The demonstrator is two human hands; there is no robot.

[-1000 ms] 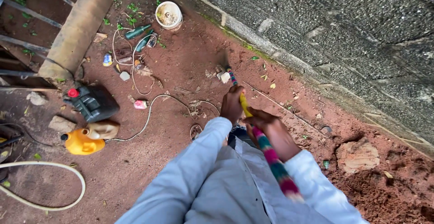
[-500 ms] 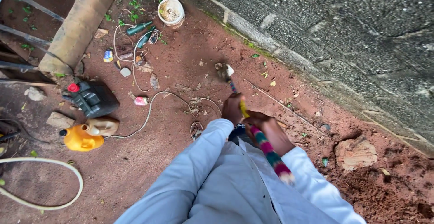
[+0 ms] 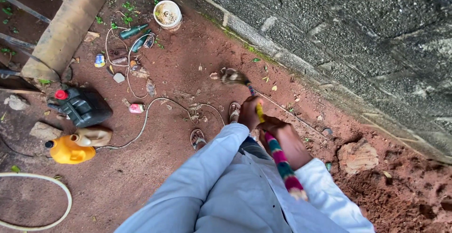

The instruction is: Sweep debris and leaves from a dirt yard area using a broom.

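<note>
Red, packed earth (image 3: 188,49) fills the yard, strewn with litter and bounded on the far right by a rough grey block wall (image 3: 358,30); at the left edge a pale hose (image 3: 56,186) curves over the dirt near a yellow jerrycan (image 3: 68,150) and a black jerrycan with a red cap (image 3: 82,106); far left, a thick brown pipe (image 3: 66,28) lies slanted beside metal bars; further along sit green bottles (image 3: 134,29) and a white bucket (image 3: 167,14) at the wall's foot; a thin cable (image 3: 146,120) snakes across the middle ground toward two sandalled feet (image 3: 198,139); bare dirt lies open between the cable and the wall; centre, the left hand (image 3: 249,113) is wrapped tight around the multicoloured handle of a broom (image 3: 278,155), further from the body; its brush end, blurred, touches the ground near the wall base; just right, the right hand (image 3: 287,141) clenches the same handle nearer the body, the handle's end overlapping the light blue shirt; near right, a stone (image 3: 358,156) sits in loose, dug-up soil (image 3: 405,195).
</note>
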